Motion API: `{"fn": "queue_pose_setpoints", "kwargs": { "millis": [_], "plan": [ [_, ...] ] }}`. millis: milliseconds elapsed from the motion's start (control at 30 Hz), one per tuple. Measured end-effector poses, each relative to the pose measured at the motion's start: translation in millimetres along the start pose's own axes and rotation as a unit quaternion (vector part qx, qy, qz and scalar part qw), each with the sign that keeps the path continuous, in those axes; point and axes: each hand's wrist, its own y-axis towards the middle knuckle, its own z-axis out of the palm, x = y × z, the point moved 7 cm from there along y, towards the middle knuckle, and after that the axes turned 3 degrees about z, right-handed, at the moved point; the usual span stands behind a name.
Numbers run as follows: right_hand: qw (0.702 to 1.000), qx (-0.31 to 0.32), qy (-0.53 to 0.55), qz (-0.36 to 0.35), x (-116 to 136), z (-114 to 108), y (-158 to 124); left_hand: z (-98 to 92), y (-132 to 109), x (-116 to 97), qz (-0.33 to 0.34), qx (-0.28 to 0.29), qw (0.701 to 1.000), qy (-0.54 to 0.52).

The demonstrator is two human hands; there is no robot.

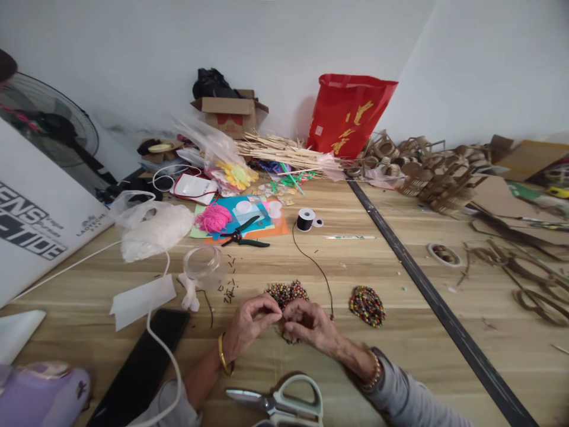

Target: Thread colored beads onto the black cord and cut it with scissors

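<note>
My left hand (253, 322), with a gold bangle at the wrist, is closed with thumb and forefinger pinched together. My right hand (312, 325) is pinched too, its fingertips nearly meeting the left ones. What they grip is too small to make out. Just beyond them lies a heap of multicoloured beads (288, 290), partly covered by my fingers. A bit of dark cord with beads shows below my right fingers. From a spool of black cord (304, 220), a line runs down to beside my right hand. A coil of strung beads (367, 306) rests to the right.
Grey-handled scissors (284, 403) lie close in front of me. A black phone-like slab (140, 362) and a white cable are at left. Beyond are a clear jar (204, 267), pliers (244, 236), and pink yarn (213, 219). A red bag (347, 115) stands at the back.
</note>
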Motion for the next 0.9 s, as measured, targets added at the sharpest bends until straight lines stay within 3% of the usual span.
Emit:
{"fn": "queue_pose_setpoints", "kwargs": {
  "millis": [233,600,900],
  "plan": [
    [0.999,-0.005,0.033,0.020,-3.6,1.6,0.6,0.6,0.9,-5.9,-0.008,0.001,1.000,0.017],
    [0.996,-0.031,-0.069,-0.037,9.4,0.1,-0.6,0.5,-3.0,6.4,-0.065,0.006,0.995,0.070],
    [0.986,-0.038,-0.151,-0.058,13.9,-0.2,-3.3,4.9,-0.7,-6.6,-0.029,0.014,0.994,0.107]
  ]
}}
